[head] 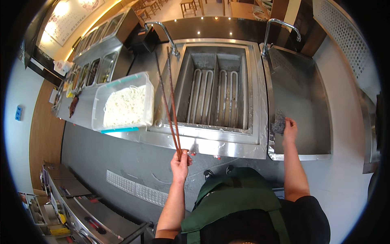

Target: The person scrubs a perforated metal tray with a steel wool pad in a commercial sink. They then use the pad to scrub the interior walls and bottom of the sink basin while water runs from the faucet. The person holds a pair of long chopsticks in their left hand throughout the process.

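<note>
My left hand (180, 166) grips a pair of long brown cooking chopsticks (170, 108) near one end. Their darkened far ends spread apart towards the tap at the back. At the right, my right hand (290, 129) pinches a grey steel-wool scourer (278, 123) above the left part of a stainless steel sink (304, 106). Between my hands lies a two-bay noodle boiler (195, 128), with looped heating tubes (210, 94) at its bottom. A thin divider parts the bays. Whether any water stands in them, I cannot tell.
Left of the boiler, a clear plastic bin (149, 100) holds white noodles (125, 106). Behind it stand metal ingredient pans (107, 68). Curved taps rise behind the boiler (166, 33) and the sink (268, 33). A perforated panel (344, 36) overhangs the right side.
</note>
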The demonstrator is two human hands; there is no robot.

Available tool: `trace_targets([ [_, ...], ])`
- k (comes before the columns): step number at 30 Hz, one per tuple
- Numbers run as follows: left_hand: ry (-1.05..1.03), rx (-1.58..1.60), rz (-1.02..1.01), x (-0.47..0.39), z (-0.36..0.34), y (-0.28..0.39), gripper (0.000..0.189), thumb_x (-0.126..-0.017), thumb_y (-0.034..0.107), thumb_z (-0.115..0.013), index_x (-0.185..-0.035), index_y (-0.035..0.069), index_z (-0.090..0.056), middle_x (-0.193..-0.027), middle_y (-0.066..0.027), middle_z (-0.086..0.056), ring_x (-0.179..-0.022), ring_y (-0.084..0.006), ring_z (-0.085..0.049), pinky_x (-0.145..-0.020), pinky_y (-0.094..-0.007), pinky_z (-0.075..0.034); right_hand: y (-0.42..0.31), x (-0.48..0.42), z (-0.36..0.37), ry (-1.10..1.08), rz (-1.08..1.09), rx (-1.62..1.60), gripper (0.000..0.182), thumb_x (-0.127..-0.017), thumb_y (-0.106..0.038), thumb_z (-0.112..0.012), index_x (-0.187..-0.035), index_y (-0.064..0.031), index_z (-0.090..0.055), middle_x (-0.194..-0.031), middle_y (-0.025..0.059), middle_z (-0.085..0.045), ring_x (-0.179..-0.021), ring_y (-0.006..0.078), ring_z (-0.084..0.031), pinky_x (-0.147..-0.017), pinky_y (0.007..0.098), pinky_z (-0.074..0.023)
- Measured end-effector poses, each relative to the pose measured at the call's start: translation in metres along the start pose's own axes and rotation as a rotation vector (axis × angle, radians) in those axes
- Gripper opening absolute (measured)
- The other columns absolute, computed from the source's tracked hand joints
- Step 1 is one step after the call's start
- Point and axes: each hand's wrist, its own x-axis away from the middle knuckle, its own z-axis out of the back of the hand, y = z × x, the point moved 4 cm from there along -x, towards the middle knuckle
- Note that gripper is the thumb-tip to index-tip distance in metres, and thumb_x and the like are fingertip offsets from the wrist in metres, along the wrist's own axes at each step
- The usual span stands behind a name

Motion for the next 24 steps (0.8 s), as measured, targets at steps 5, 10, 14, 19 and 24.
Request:
trace_targets([
  [5,-0.195,0.071,0.048,-0.032,-0.01,-0.004,0.024,-0.088,0.02,-0.045,-0.104,0.003,-0.051,-0.086,-0.0082,-0.059,-0.074,-0.015,-0.059,-0.064,-0.0263,-0.049,-0.065,0.089,-0.121,-0.397,0.128,-0.206,0.007,-0.083,-0.011,-0.05,-0.086,-0.0047,-0.052,-0.08,0.0021,-0.054,-0.076,0.0105,-0.051,-0.071,0.0236,-0.0412],
  [10,-0.208,0.151,0.199,-0.052,-0.023,0.018,0.04,-0.088,0.021,-0.045,-0.126,0.011,-0.036,-0.112,-0.0068,-0.049,-0.099,-0.0148,-0.049,-0.075,-0.0281,-0.046,-0.079,0.199,-0.226,-0.737,0.127,-0.259,0.014,-0.083,-0.013,-0.052,-0.093,-0.0028,-0.05,-0.08,0.0054,-0.055,-0.074,0.0114,-0.051,-0.067,0.0242,-0.0433],
  [14,-0.227,0.189,-0.07,-0.086,-0.002,0.014,0.04,-0.087,0.014,-0.045,-0.125,0.005,-0.036,-0.113,-0.0067,-0.048,-0.098,-0.0123,-0.047,-0.086,-0.0251,-0.037,-0.076,0.228,-0.267,-0.929,0.064,-0.12,0.023,-0.083,-0.011,-0.052,-0.103,-0.0007,-0.049,-0.087,0.0082,-0.054,-0.082,0.0147,-0.052,-0.073,0.0257,-0.0424],
  [19,-0.183,-0.271,-0.335,-0.12,0.022,0.014,0.031,-0.085,0.008,-0.046,-0.116,0.0,-0.045,-0.104,-0.0074,-0.053,-0.097,-0.0127,-0.047,-0.082,-0.0252,-0.038,-0.074,0.186,-0.26,-0.871,0.348,0.137,0.017,-0.078,-0.019,-0.057,-0.088,-0.0049,-0.058,-0.084,0.012,-0.053,-0.076,0.0233,-0.056,-0.07,0.0317,-0.0447],
  [24,0.039,-0.648,-0.657,-0.139,0.029,0.02,0.036,-0.077,0.0,-0.049,-0.113,0.005,-0.048,-0.1,-0.0157,-0.053,-0.09,-0.0336,-0.049,-0.079,-0.039,-0.04,-0.07,0.093,-0.237,-0.726,0.369,0.407,0.015,-0.075,-0.014,-0.055,-0.087,-0.0041,-0.059,-0.083,0.013,-0.058,-0.08,0.0244,-0.057,-0.07,0.0326,-0.0456],
])
